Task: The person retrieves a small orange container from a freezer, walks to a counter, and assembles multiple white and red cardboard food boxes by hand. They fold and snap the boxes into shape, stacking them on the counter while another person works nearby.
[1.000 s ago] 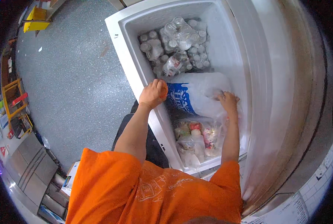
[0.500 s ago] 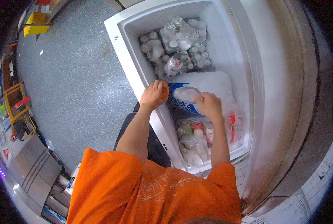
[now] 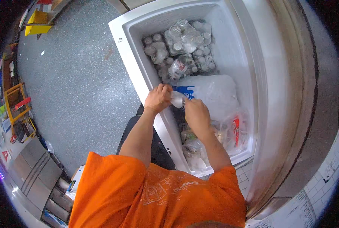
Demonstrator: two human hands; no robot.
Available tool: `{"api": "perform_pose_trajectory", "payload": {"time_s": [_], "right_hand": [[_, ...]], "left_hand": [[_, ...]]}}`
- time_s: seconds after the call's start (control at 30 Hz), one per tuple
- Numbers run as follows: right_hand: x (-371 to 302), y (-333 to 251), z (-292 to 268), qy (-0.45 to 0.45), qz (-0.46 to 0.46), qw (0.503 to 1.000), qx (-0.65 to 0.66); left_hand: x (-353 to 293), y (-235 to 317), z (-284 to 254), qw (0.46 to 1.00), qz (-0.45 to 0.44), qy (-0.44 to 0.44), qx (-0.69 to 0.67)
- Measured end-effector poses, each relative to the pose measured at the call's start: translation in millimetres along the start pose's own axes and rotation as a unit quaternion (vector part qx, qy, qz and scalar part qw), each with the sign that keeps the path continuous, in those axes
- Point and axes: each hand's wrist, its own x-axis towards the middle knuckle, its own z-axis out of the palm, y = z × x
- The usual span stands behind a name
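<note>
A silvery scoop point(image 3: 177, 99) is in my right hand point(image 3: 197, 114), its fingers closed round the handle. The scoop's bowl is tilted close against my left hand point(image 3: 158, 98), over the inner front edge of an open chest freezer point(image 3: 134, 72). My left hand is curled round an orange cup, which the scoop and fingers now hide almost wholly. Below and beyond the scoop lies a large, whitish bag of ice point(image 3: 215, 91) with blue print. I cannot make out what the scoop holds.
Shrink-wrapped packs of bottles or cans point(image 3: 184, 38) fill the freezer's far end, with a loose clear bottle point(image 3: 177, 69) on them. Bagged food point(image 3: 196, 150) and a red-marked plastic bag point(image 3: 236, 131) lie nearer me. A yellow container point(image 3: 37, 22) stands beyond the grey floor point(image 3: 78, 76).
My right hand has brought the scoop left and slightly nearer, from above the ice bag to the orange cup. My left hand has stayed almost in place.
</note>
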Motion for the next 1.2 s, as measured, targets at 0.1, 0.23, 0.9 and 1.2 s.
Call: {"api": "perform_pose_trajectory", "payload": {"time_s": [0.1,0.23,0.9,1.2], "right_hand": [[-3.2,-9.9,-9.9,0.013,0.006,0.998,0.055],[-24.8,11.9,-40.6,-0.003,0.103,0.986,0.132],[-15.4,214.0,53.6,-0.035,0.136,0.990,-0.007],[15.7,195.2,69.9,-0.028,0.154,0.980,-0.122]], "left_hand": [[2.2,-2.7,3.2,1.000,-0.020,-0.004,0.011],[4.0,1.4,-3.5,1.000,0.003,-0.002,0.006],[-2.5,-0.6,5.9,0.999,0.003,0.021,0.029],[-0.3,2.7,-0.1,0.999,-0.019,-0.008,0.040]]}}
